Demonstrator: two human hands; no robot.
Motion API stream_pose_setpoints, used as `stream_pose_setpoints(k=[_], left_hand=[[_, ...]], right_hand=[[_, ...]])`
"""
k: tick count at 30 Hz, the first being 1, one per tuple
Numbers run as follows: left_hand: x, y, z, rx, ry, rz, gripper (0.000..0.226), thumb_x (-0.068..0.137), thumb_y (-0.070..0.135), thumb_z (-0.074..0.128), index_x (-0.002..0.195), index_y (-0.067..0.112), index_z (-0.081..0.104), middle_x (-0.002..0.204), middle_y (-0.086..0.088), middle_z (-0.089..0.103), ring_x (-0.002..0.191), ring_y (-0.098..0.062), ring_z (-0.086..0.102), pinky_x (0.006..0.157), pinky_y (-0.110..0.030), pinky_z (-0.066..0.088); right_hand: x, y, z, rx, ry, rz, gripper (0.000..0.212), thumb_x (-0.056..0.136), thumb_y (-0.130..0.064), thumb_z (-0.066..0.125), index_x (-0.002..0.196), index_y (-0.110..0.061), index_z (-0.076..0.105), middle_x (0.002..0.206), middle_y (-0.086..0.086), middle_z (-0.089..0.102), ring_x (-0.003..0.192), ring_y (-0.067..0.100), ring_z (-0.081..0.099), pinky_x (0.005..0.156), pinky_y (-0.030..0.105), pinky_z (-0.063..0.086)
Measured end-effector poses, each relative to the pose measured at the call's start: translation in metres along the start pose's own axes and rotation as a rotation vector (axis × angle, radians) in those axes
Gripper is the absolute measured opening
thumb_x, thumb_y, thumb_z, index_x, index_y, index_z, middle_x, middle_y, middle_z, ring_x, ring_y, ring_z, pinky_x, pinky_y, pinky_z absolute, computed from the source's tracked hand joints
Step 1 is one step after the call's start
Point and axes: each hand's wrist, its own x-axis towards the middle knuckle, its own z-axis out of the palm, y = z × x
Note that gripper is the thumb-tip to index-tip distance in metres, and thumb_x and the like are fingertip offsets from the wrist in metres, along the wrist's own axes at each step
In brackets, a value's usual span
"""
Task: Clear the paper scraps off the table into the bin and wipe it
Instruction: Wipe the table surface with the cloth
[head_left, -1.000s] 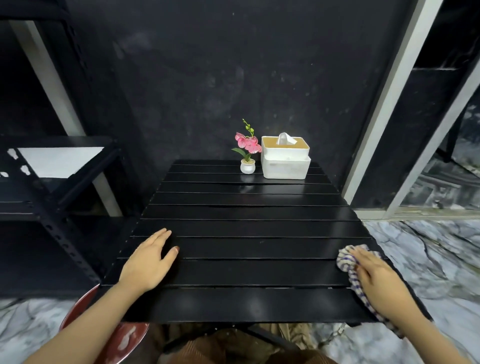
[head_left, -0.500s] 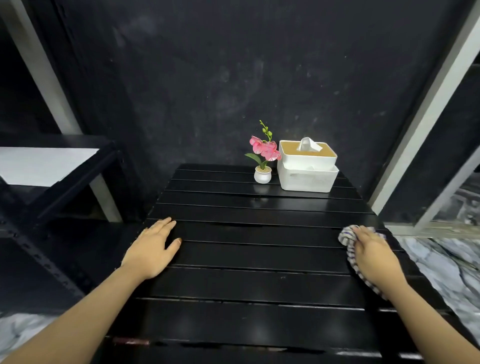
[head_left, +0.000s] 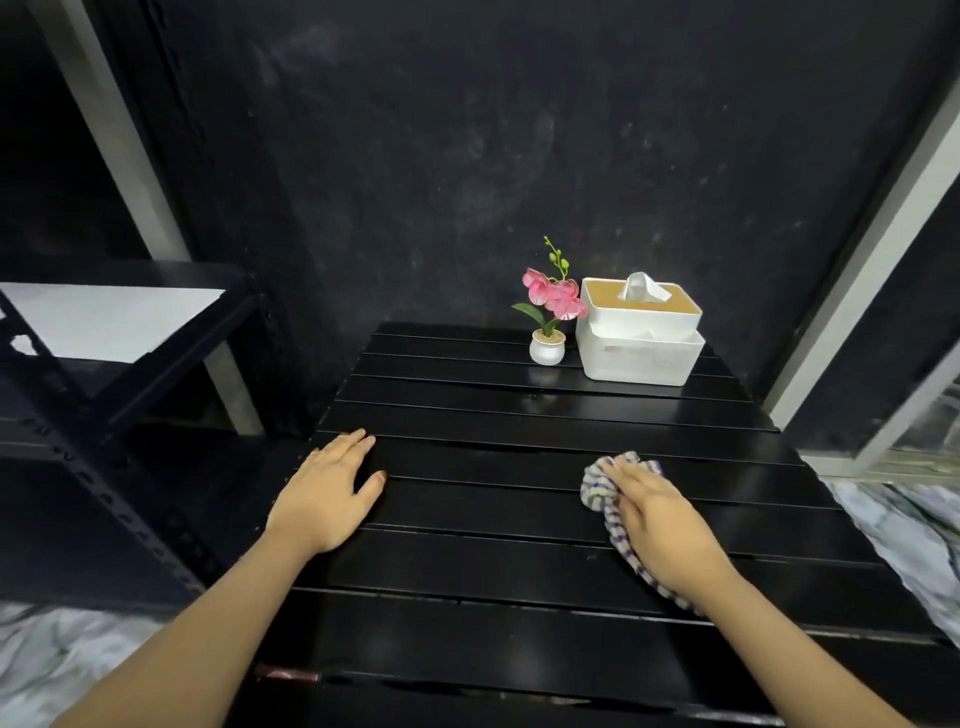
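A black slatted table (head_left: 519, 530) fills the middle of the view, and I see no paper scraps on it. My right hand (head_left: 662, 519) presses a blue-and-white striped cloth (head_left: 600, 486) onto the slats right of centre, fingers curled over it. The cloth bunches ahead of the fingertips and trails back under the wrist. My left hand (head_left: 330, 491) lies flat on the table near its left edge, fingers together, holding nothing. No bin is in view.
At the table's far end stand a white tissue box (head_left: 639, 338) and a small white pot with pink flowers (head_left: 548, 322). A black metal shelf rack (head_left: 104, 364) stands to the left. A glass door frame (head_left: 872, 270) rises on the right. Marble floor surrounds the table.
My right hand has slid the cloth leftward from the table's right edge toward the centre. The camera has moved closer and tilted; the red bin seen at lower left has left the view.
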Motion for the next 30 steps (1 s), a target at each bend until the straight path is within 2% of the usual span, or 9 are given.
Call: stream_pose_setpoints(k=[3, 5, 11, 16, 19, 21, 25, 27, 30], left_hand=[[0.0, 0.0, 0.0, -0.004, 0.002, -0.002, 0.058, 0.095, 0.042, 0.037, 0.147, 0.022, 0.022, 0.158, 0.006, 0.016, 0.146, -0.013, 0.01, 0.12, -0.033, 0.009], [0.001, -0.001, 0.0, -0.004, 0.006, -0.003, 0.058, 0.095, 0.042, 0.037, 0.147, 0.022, 0.022, 0.158, 0.006, 0.016, 0.146, -0.013, 0.01, 0.119, -0.033, 0.009], [0.0, 0.003, 0.0, 0.001, 0.018, -0.008, 0.057, 0.096, 0.041, 0.035, 0.148, 0.022, 0.02, 0.158, 0.006, 0.014, 0.146, -0.014, 0.009, 0.118, -0.033, 0.008], [0.004, -0.002, 0.002, 0.004, 0.022, 0.003, 0.058, 0.095, 0.042, 0.035, 0.148, 0.021, 0.02, 0.158, 0.005, 0.014, 0.146, -0.012, 0.009, 0.12, -0.032, 0.006], [0.004, -0.004, 0.005, 0.004, 0.024, 0.007, 0.058, 0.095, 0.043, 0.034, 0.148, 0.022, 0.019, 0.158, 0.006, 0.014, 0.146, -0.011, 0.008, 0.12, -0.031, 0.006], [0.004, -0.004, 0.005, 0.008, 0.023, 0.011, 0.059, 0.095, 0.043, 0.034, 0.148, 0.022, 0.019, 0.158, 0.006, 0.014, 0.146, -0.011, 0.008, 0.12, -0.031, 0.005], [0.004, -0.005, 0.005, 0.016, 0.021, 0.013, 0.059, 0.095, 0.044, 0.033, 0.148, 0.022, 0.018, 0.158, 0.006, 0.014, 0.146, -0.011, 0.007, 0.12, -0.031, 0.005], [0.005, -0.005, 0.005, 0.015, 0.024, 0.017, 0.059, 0.095, 0.044, 0.033, 0.148, 0.022, 0.019, 0.158, 0.006, 0.014, 0.146, -0.011, 0.008, 0.12, -0.031, 0.006], [0.004, -0.006, 0.005, 0.011, 0.025, 0.016, 0.059, 0.095, 0.044, 0.033, 0.148, 0.022, 0.019, 0.158, 0.006, 0.014, 0.146, -0.011, 0.008, 0.12, -0.031, 0.006]], right_hand=[[-0.018, 0.011, -0.01, 0.044, 0.026, -0.003, 0.045, 0.089, 0.002, 0.046, 0.132, -0.011, 0.048, 0.141, 0.009, 0.046, 0.135, 0.017, 0.035, 0.104, -0.004, -0.004], [-0.02, 0.021, -0.012, 0.054, 0.045, 0.047, 0.044, 0.088, 0.003, 0.048, 0.13, -0.011, 0.05, 0.139, 0.01, 0.048, 0.134, 0.02, 0.038, 0.103, -0.005, -0.002], [0.014, 0.018, -0.001, -0.003, 0.107, 0.197, 0.042, 0.092, -0.003, 0.04, 0.133, -0.006, 0.044, 0.143, 0.016, 0.042, 0.137, 0.026, 0.033, 0.115, 0.029, 0.016], [0.049, -0.022, 0.025, -0.028, 0.093, 0.149, 0.045, 0.092, -0.011, 0.029, 0.134, -0.007, 0.042, 0.145, 0.014, 0.041, 0.137, 0.024, 0.031, 0.118, 0.032, 0.017], [0.056, -0.056, 0.041, -0.04, 0.068, 0.063, 0.054, 0.087, -0.018, 0.02, 0.137, -0.009, 0.038, 0.147, 0.011, 0.038, 0.139, 0.022, 0.028, 0.118, 0.03, 0.014], [0.056, -0.078, 0.048, -0.034, 0.036, 0.01, 0.051, 0.09, -0.014, 0.024, 0.14, -0.011, 0.033, 0.15, 0.009, 0.032, 0.141, 0.02, 0.023, 0.118, 0.028, 0.01], [0.047, -0.103, 0.057, -0.006, 0.0, -0.111, 0.051, 0.092, -0.011, 0.03, 0.143, -0.015, 0.026, 0.154, 0.003, 0.025, 0.143, 0.012, 0.016, 0.109, 0.012, -0.009], [0.037, -0.106, 0.057, 0.019, 0.007, -0.153, 0.053, 0.089, -0.015, 0.025, 0.142, -0.017, 0.029, 0.152, 0.001, 0.028, 0.142, 0.01, 0.018, 0.104, 0.005, -0.015], [0.016, -0.105, 0.05, 0.076, -0.023, -0.171, 0.059, 0.083, -0.022, 0.021, 0.139, -0.017, 0.037, 0.15, 0.0, 0.034, 0.141, 0.01, 0.022, 0.104, 0.002, -0.013]])
